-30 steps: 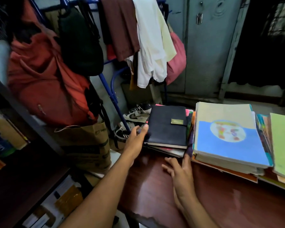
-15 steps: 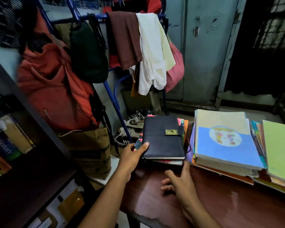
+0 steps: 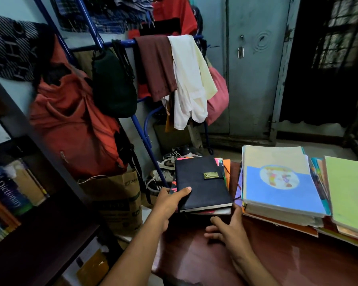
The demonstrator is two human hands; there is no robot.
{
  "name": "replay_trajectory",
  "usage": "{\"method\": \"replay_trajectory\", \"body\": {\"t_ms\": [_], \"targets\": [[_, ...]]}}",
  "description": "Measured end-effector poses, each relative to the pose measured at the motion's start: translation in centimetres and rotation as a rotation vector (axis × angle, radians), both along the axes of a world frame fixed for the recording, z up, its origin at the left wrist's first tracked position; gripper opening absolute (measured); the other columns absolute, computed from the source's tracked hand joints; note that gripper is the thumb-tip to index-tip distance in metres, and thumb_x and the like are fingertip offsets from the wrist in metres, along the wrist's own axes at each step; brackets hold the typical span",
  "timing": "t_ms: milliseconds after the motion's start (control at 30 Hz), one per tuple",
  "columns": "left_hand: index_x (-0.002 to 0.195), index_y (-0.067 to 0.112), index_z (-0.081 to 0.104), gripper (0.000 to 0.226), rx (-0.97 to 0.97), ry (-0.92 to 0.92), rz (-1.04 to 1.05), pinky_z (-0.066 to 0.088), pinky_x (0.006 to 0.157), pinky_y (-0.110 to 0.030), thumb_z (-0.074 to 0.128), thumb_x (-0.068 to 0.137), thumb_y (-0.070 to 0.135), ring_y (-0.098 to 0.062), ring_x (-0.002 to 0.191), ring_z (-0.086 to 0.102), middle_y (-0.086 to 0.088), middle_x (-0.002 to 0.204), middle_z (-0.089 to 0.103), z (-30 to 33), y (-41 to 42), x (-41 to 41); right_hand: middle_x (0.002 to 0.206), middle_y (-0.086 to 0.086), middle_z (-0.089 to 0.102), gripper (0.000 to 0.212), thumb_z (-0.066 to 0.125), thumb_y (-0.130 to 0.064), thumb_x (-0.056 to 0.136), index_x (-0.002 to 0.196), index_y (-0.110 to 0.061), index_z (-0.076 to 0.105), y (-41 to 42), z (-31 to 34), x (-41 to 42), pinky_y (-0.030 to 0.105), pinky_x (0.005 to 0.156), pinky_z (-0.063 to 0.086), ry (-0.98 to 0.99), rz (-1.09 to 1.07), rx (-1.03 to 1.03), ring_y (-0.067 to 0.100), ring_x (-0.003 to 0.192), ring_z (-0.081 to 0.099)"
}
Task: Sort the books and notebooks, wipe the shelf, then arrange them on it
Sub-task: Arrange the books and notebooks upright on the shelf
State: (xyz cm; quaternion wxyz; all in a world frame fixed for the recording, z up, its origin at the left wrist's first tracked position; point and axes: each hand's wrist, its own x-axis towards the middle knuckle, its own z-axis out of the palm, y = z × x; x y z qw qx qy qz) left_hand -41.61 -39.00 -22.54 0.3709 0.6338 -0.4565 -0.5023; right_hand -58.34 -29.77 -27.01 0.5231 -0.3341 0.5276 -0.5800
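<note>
A black diary with a gold clasp lies on top of a small pile of thin colourful notebooks at the left end of the reddish-brown table. My left hand grips the pile's near left corner, thumb on the diary's cover. My right hand rests on the table with its fingertips against the pile's near edge. To the right lies a thick stack topped by a blue and cream book, then a stack under a green notebook. The dark shelf stands on the left.
The shelf holds a Dictionary and other books. A blue clothes rack hung with garments and an orange bag stands behind, with a paper bag and shoes below. Grey cupboard doors close the back.
My left hand has slid down the pile's left edge to its near corner and taken hold. My right hand has moved up against the pile's near edge. The camera has tilted upward.
</note>
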Motion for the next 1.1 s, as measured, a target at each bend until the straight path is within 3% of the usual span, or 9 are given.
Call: {"method": "replay_trajectory", "body": {"t_ms": [167, 333, 400, 500, 567, 700, 933, 1033, 1100], "targets": [[0.112, 0.016, 0.06, 0.069, 0.02, 0.038, -0.025, 0.057, 0.078, -0.034, 0.096, 0.059, 0.043, -0.019, 0.095, 0.072, -0.002, 0.108, 0.074, 0.9, -2.7, -0.8, 0.127, 0.02, 0.058, 0.069, 0.056, 0.007, 0.096, 0.146, -0.035, 0.036, -1.0, -0.9, -1.4, 0.052, 0.07, 0.06, -0.251, 0.048, -0.057, 0.032, 0.079, 0.068], [0.108, 0.015, 0.075, 0.06, 0.088, 0.059, -0.175, 0.058, 0.095, -0.045, 0.091, 0.061, 0.048, -0.024, 0.095, 0.075, -0.003, 0.099, 0.079, 1.7, -2.7, -0.7, 0.101, 0.01, 0.069, 0.064, 0.059, 0.006, 0.095, 0.13, -0.045, 0.044, -0.6, -0.6, -0.8, 0.047, 0.062, 0.056, -0.2, 0.009, -0.116, 0.025, 0.065, 0.063], [0.114, 0.016, 0.072, 0.056, 0.097, 0.1, -0.159, 0.061, 0.086, -0.044, 0.089, 0.068, 0.041, -0.027, 0.098, 0.075, -0.005, 0.102, 0.079, 1.6, -1.7, -0.5, 0.082, 0.003, 0.073, 0.06, 0.073, -0.01, 0.09, 0.136, -0.032, 0.042, -0.2, 0.1, -0.8, 0.047, 0.061, 0.053, -0.164, -0.016, -0.098, 0.023, 0.056, 0.061], [0.122, 0.013, 0.067, 0.047, 0.114, 0.196, -0.119, 0.061, 0.078, -0.043, 0.084, 0.08, 0.025, -0.031, 0.1, 0.074, -0.008, 0.107, 0.078, 1.5, 0.8, 0.7, 0.067, 0.003, 0.067, 0.049, 0.084, -0.038, 0.079, 0.114, -0.027, 0.051, 0.9, 0.8, -0.9, 0.055, 0.06, 0.051, -0.037, -0.037, -0.081, 0.027, 0.049, 0.06], [0.124, 0.01, 0.066, 0.046, 0.111, 0.23, -0.108, 0.062, 0.08, -0.044, 0.082, 0.081, 0.018, -0.031, 0.101, 0.074, -0.011, 0.109, 0.077, 1.7, 3.4, 1.8, 0.068, 0.006, 0.063, 0.031, 0.074, -0.033, 0.091, 0.101, -0.019, 0.049, 2.0, 1.2, -0.7, 0.052, 0.053, 0.053, 0.08, -0.037, -0.085, 0.031, 0.048, 0.06], [0.12, 0.012, 0.066, 0.037, 0.062, 0.33, -0.09, 0.062, 0.07, -0.036, 0.076, 0.086, 0.007, -0.025, 0.094, 0.075, -0.013, 0.112, 0.076, 1.8, 9.0, 3.0, 0.07, 0.01, 0.065, 0.032, 0.069, -0.029, 0.093, 0.092, -0.007, 0.047, 5.6, 1.6, -0.8, 0.033, 0.045, 0.05, 0.28, 0.008, -0.08, 0.027, 0.045, 0.061], [0.136, 0.028, 0.054, 0.054, 0.016, 0.125, -0.244, 0.057, 0.079, -0.02, 0.078, 0.088, 0.036, -0.008, 0.107, 0.071, 0.01, 0.119, 0.074, 0.6, 16.4, 2.0, 0.067, 0.002, 0.061, 0.033, 0.07, -0.024, 0.093, 0.088, -0.003, 0.046, 11.2, 1.2, -3.5, 0.035, 0.044, 0.052, 0.342, 0.044, 0.009, 0.011, 0.055, 0.057], [0.147, 0.048, 0.041, 0.096, -0.04, -0.385, -0.246, 0.041, 0.114, -0.038, 0.062, 0.063, 0.091, -0.019, 0.142, 0.042, 0.007, 0.149, 0.05, 0.4, 17.6, 2.2, 0.073, 0.008, 0.056, 0.034, 0.068, -0.023, 0.096, 0.087, 0.0, 0.044, 12.7, 2.3, -4.7, 0.028, 0.045, 0.05, 0.436, 0.133, 0.058, 0.004, 0.053, 0.054], [0.151, 0.047, 0.032, 0.115, -0.042, -0.63, -0.201, 0.026, 0.121, -0.045, 0.043, 0.05, 0.102, -0.027, 0.152, 0.017, -0.003, 0.162, 0.026, 0.7, 18.1, 1.3, 0.075, 0.01, 0.056, 0.03, 0.067, -0.024, 0.096, 0.083, -0.006, 0.047, 12.6, 2.9, -5.9, 0.034, 0.048, 0.055, 0.456, 0.18, 0.108, 0.008, 0.059, 0.06]]}}
